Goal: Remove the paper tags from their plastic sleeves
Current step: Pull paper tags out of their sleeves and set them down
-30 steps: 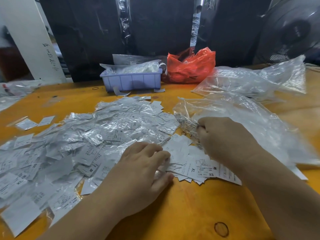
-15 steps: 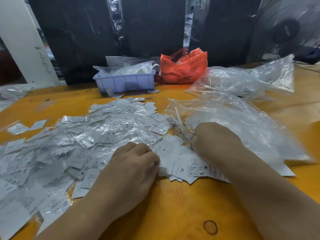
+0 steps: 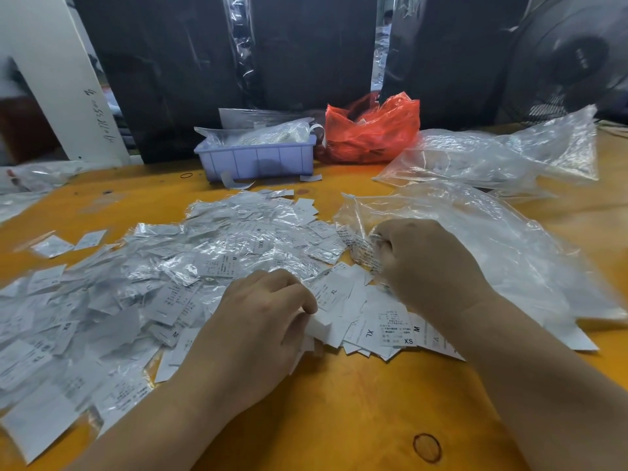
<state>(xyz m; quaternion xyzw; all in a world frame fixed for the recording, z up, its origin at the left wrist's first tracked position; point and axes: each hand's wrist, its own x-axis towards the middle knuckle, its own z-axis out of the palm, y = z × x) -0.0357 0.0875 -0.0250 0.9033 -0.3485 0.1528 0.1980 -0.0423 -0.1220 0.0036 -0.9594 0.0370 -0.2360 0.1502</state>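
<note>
Paper tag (image 3: 321, 326) – pinched by left hand (image 3: 258, 329) | right hand (image 3: 428, 266) – grips crinkled sleeve (image 3: 362, 248)

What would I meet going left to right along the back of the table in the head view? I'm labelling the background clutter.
White slanted post → lilac plastic bin → red plastic bag → crumpled clear bag → dark fan at the far right.

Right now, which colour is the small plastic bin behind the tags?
Pale lilac-blue bin, shown best in the head view.
</note>
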